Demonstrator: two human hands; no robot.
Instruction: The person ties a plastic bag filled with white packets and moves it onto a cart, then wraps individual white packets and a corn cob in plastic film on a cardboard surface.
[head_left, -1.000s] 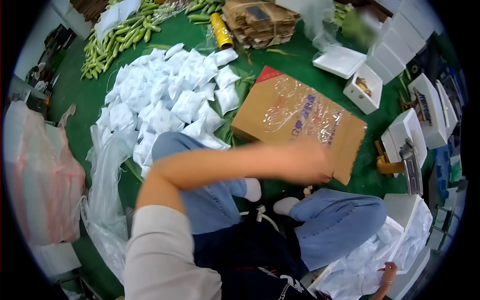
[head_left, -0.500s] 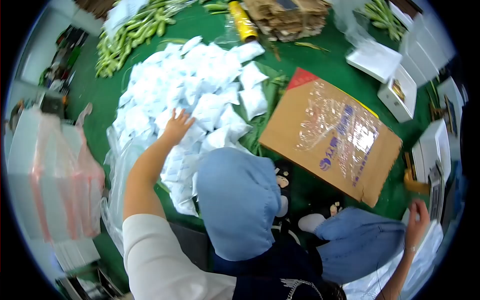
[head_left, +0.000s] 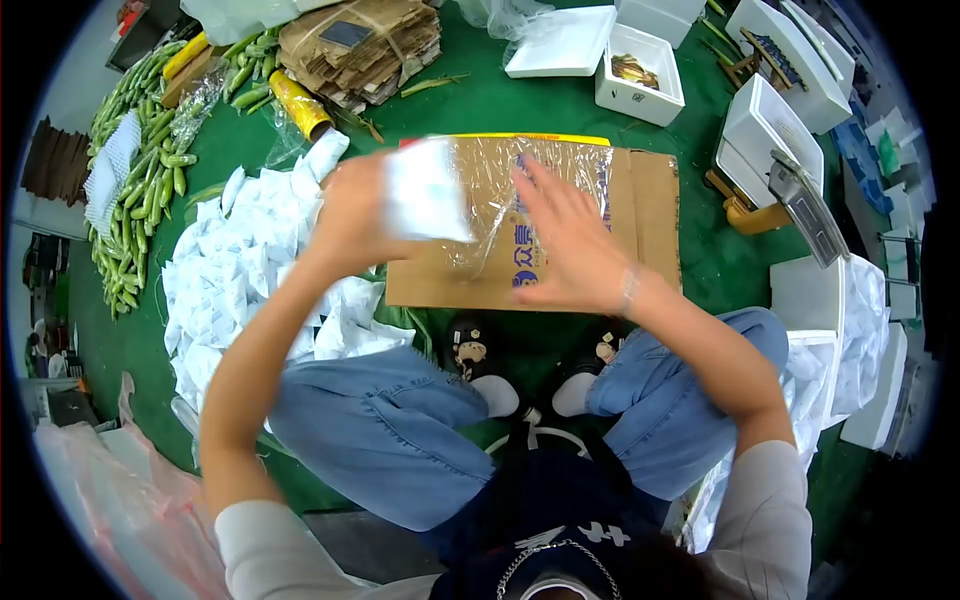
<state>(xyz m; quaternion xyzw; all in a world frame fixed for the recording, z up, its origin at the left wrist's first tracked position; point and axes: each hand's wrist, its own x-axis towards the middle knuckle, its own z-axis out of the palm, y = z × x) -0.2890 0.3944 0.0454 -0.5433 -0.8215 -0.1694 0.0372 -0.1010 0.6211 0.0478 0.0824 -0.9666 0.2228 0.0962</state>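
My left hand [head_left: 352,215] grips a white packet [head_left: 430,192], smeared by motion, over the left part of a flat cardboard box [head_left: 645,225]. That box has clear tape and purple printing on top. Above its middle, my right hand [head_left: 578,250] is held out with fingers spread and nothing in them, facing the packet. To the left, a big pile of similar white packets [head_left: 235,255] lies on the green floor, partly behind my left forearm.
Long green vegetable pods [head_left: 150,190] lie at far left. Behind the box are a yellow roll [head_left: 300,105], stacked flattened cardboard [head_left: 365,50] and a white foam box [head_left: 640,85]. A scale [head_left: 810,210] stands at right. My legs flank the near side.
The view has turned to the right. My left hand has left the pile with a packet and moved over the cardboard box. My right hand has come in from the far right.
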